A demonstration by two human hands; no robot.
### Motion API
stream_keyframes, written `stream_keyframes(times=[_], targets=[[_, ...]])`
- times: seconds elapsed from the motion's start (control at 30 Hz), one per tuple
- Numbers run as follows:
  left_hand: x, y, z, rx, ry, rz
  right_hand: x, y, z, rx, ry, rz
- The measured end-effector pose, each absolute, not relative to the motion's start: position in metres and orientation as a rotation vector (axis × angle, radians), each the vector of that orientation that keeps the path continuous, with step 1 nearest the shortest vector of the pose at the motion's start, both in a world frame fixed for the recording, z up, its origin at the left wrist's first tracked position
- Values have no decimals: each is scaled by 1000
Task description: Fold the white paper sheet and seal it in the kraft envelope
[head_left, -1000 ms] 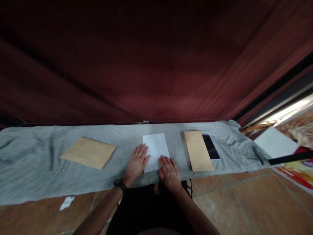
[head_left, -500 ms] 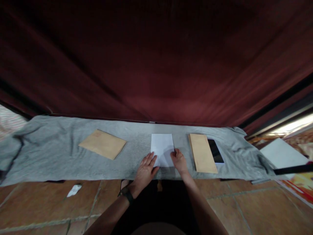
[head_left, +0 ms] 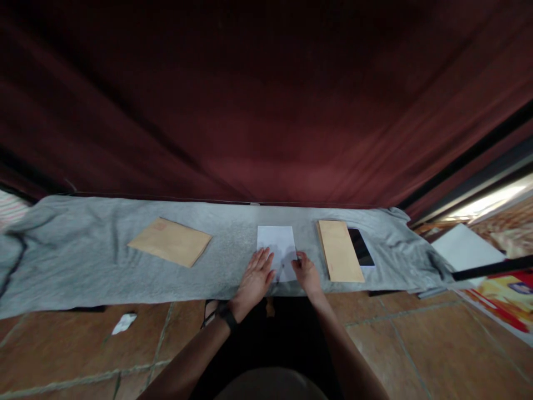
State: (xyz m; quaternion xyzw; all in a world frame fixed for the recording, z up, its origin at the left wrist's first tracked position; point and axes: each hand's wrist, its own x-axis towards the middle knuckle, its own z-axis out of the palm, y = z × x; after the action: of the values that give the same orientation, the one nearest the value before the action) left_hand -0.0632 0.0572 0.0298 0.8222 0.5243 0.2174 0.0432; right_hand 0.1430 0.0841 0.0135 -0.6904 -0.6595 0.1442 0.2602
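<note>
A white sheet of paper (head_left: 275, 235) lies on the grey cloth straight in front of me. Spread flat over its lower left part is my left hand (head_left: 255, 278), fingers stretched out. At the paper's right edge, my right hand (head_left: 307, 274) has its fingers curled and closed on the edge; its fingertips are partly hidden. A brown envelope (head_left: 170, 242) lies slanted to the left. To the right, a stack of brown envelopes (head_left: 340, 253) partly covers a dark-screened phone (head_left: 361, 247).
The grey cloth (head_left: 231, 219) covers a long narrow surface against a dark red curtain (head_left: 266, 128). Brown floor tiles (head_left: 400, 339) show below, with a crumpled white scrap (head_left: 124, 323) at the left. A white board (head_left: 467, 251) and a colourful printed sheet (head_left: 510, 300) are at the right.
My left hand has slid a little up and right, further onto the paper. My right hand stays at the paper's right edge. The view has shifted slightly.
</note>
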Motion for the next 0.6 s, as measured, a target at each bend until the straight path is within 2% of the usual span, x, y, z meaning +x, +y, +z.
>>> stream_keyframes(times=[0.1,0.3,0.6], targets=[[-49,71,28,2548,1627,576,139,78,17,-1841,-1849,268],[-46,75,21,2598,1631,472,125,70,10,-1506,-2218,80],[-80,56,20,2601,1711,453,135,61,-8,-1640,-2145,-168]])
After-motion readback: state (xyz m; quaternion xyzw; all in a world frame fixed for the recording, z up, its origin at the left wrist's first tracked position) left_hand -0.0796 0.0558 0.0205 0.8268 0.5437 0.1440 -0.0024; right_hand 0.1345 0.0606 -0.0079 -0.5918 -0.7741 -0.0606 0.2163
